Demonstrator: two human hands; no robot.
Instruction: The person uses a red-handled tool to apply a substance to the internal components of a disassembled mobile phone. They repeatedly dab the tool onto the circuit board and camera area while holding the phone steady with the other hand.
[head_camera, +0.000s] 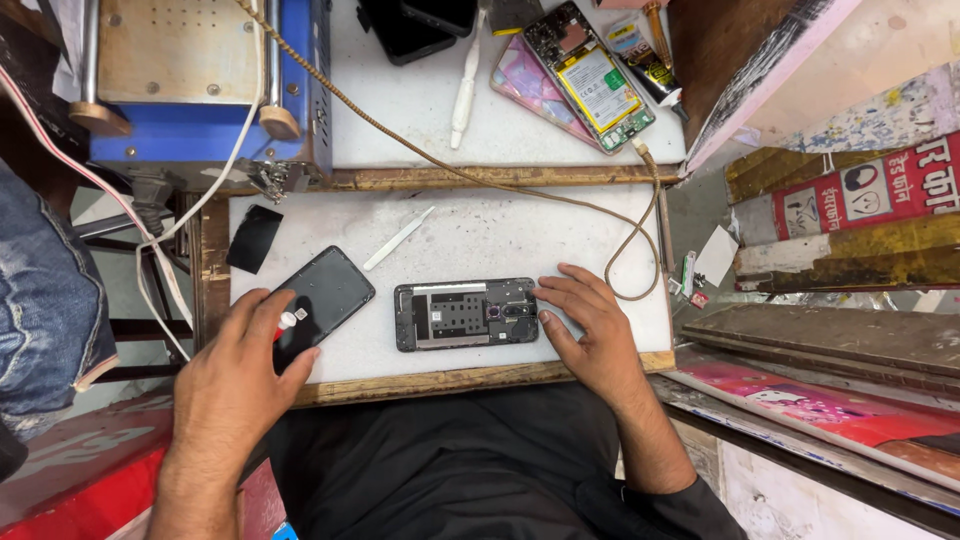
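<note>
Left hand (240, 365) pins a dark phone panel (322, 300) flat on the white table (480, 235), fingers pinching a small white-and-red piece (288, 321); right hand (585, 320), fingers spread and empty, steadies the opened phone frame (466, 314).

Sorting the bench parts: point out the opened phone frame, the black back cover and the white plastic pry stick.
opened phone frame (466, 314): head view, middle of its exposed inner plate.
black back cover (328, 293): head view, bare centre of the panel.
white plastic pry stick (398, 238): head view, mid-length of the stick.
</note>
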